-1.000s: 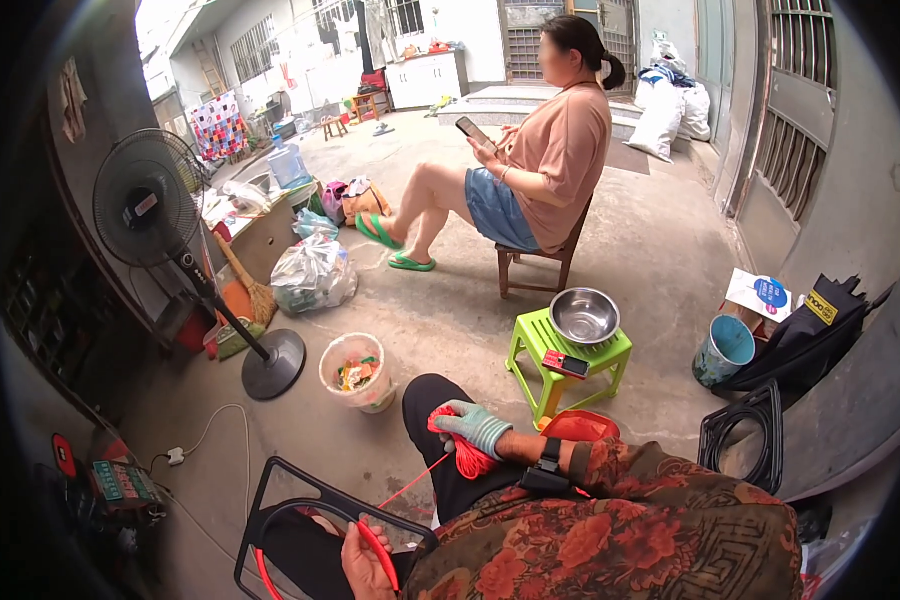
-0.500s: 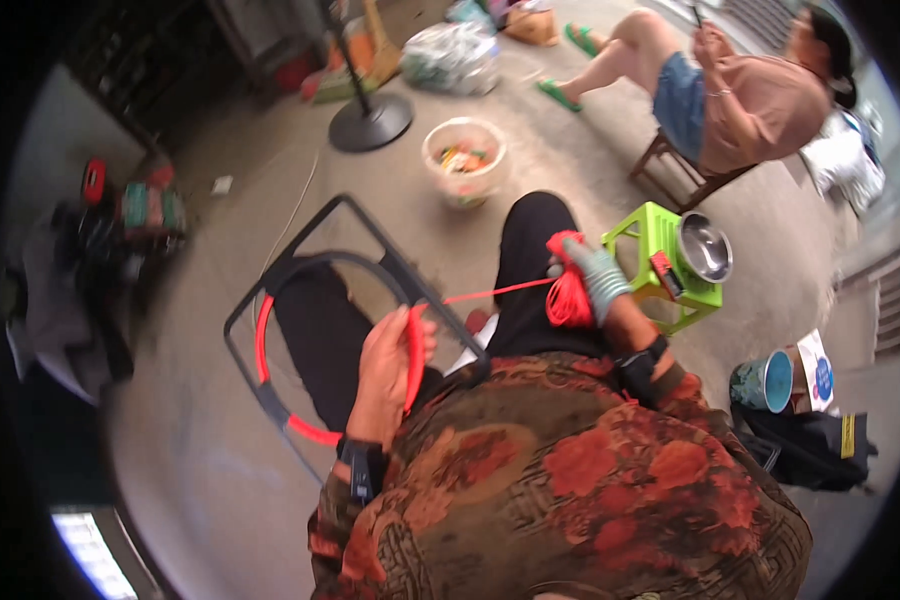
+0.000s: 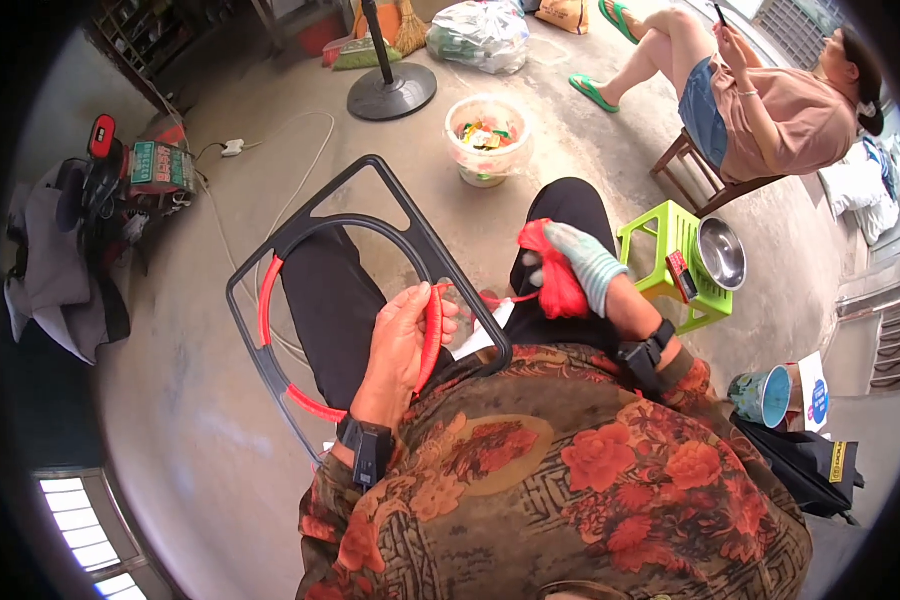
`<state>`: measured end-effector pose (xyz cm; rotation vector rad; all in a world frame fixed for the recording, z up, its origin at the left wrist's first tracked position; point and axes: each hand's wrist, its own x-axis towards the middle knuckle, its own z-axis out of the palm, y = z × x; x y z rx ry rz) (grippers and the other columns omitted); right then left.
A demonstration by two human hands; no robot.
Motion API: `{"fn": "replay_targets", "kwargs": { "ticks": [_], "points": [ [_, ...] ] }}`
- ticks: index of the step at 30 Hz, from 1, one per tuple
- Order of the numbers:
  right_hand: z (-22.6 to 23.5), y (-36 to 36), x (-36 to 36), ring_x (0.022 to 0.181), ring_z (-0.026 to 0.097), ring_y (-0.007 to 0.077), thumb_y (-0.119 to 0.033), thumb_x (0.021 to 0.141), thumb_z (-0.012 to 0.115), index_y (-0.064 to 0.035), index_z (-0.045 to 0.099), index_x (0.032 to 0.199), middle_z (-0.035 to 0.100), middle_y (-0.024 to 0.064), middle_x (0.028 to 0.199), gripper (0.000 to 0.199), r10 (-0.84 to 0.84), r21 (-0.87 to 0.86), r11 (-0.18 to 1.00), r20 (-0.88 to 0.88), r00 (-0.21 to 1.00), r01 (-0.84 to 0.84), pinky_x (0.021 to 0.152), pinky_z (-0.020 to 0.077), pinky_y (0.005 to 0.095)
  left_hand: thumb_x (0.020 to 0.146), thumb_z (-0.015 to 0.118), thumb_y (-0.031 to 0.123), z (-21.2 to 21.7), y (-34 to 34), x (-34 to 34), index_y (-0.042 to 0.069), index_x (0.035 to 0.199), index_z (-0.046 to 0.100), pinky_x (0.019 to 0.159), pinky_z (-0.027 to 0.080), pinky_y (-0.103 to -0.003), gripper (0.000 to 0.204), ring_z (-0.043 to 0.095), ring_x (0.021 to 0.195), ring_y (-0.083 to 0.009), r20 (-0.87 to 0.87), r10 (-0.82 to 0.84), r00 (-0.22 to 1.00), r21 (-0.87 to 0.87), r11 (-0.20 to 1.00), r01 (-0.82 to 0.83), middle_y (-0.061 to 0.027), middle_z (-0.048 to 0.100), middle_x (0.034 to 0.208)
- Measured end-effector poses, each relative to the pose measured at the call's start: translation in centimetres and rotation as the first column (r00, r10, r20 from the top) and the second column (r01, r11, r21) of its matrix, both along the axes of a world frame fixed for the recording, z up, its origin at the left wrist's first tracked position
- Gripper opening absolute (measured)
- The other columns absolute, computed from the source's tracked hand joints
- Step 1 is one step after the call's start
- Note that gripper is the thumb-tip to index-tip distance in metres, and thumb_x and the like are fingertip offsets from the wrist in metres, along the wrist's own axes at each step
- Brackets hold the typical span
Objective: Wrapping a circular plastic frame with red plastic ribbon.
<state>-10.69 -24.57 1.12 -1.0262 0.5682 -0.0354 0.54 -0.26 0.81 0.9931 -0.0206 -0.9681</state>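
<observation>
Left hand [image 3: 398, 332], bare, fingers clenched round red wrapping [image 3: 432, 345] on black frame [image 3: 443, 262], presumably to stop it loosening; gloved right hand [image 3: 588, 264], fingers grasping red cord bundle [image 3: 560, 285] right of left fingers, 1 strand [image 3: 521, 298] between.

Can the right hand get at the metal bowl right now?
Probably not freely: the right hand is holding bundled red cord, though the metal bowl sits uncovered on the nearby green stool.

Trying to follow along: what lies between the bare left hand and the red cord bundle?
The head view shows the black frame's side bar and a strand of red cord there, with something white, unclear what, lower down.
</observation>
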Motion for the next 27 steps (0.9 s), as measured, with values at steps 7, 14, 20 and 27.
{"fn": "replay_targets", "kwargs": {
  "ticks": [7, 14, 20, 27],
  "points": [
    [0.5, 0.8, 8.4, 0.058, 0.055, 0.0191, -0.057, 0.087, 0.044, -0.0088, 0.059, 0.101, 0.06, 0.0083, 0.077, 0.052, 0.059, 0.088, 0.995, -0.197, 0.979, -0.043, 0.054, 0.0459, 0.0319, 0.091, 0.051, 0.024, 0.9, -2.2, -0.4, -0.002, 0.096, 0.057, 0.048, 0.047, -0.026, 0.027, 0.057, 0.055, -0.0156, 0.084, -0.145, 0.986, 0.048, 0.989, 0.141, -0.0096, 0.062, 0.073],
    [2.9, 4.2, 13.1, 0.053, 0.056, 0.0232, -0.037, 0.082, 0.058, -0.0113, 0.061, 0.1, 0.056, 0.0068, 0.066, 0.031, 0.162, 0.092, 0.983, -0.01, 0.987, -0.161, 0.047, 0.0479, 0.0418, 0.092, 0.049, 0.022, 0.2, -2.0, -0.9, -0.003, 0.095, 0.056, 0.043, 0.047, -0.025, 0.026, 0.057, 0.05, -0.0155, 0.092, -0.138, 0.986, 0.098, 0.987, 0.129, -0.0121, 0.061, 0.068],
    [1.0, 4.4, 12.6, 0.053, 0.057, 0.0197, -0.039, 0.083, 0.058, -0.0122, 0.062, 0.099, 0.06, 0.0076, 0.07, 0.031, 0.159, 0.103, 0.981, 0.046, 0.986, -0.163, 0.047, 0.0469, 0.0339, 0.093, 0.048, 0.022, 0.1, -1.8, -1.0, -0.003, 0.095, 0.057, 0.042, 0.047, -0.025, 0.027, 0.057, 0.048, -0.015, 0.141, -0.149, 0.979, 0.149, 0.981, 0.128, -0.0108, 0.06, 0.067],
    [1.3, 1.9, 8.3, 0.048, 0.052, 0.015, -0.041, 0.077, 0.064, -0.0148, 0.061, 0.086, 0.057, 0.0034, 0.062, 0.028, 0.189, 0.021, 0.982, -0.262, 0.946, -0.19, 0.038, 0.038, 0.0318, 0.093, 0.048, 0.021, 1.6, -3.1, -0.5, 0.001, 0.093, 0.054, 0.044, 0.042, -0.024, 0.021, 0.052, 0.051, -0.0133, 0.048, -0.133, 0.99, 0.07, 0.989, 0.129, -0.0078, 0.057, 0.068]
  ]
}}
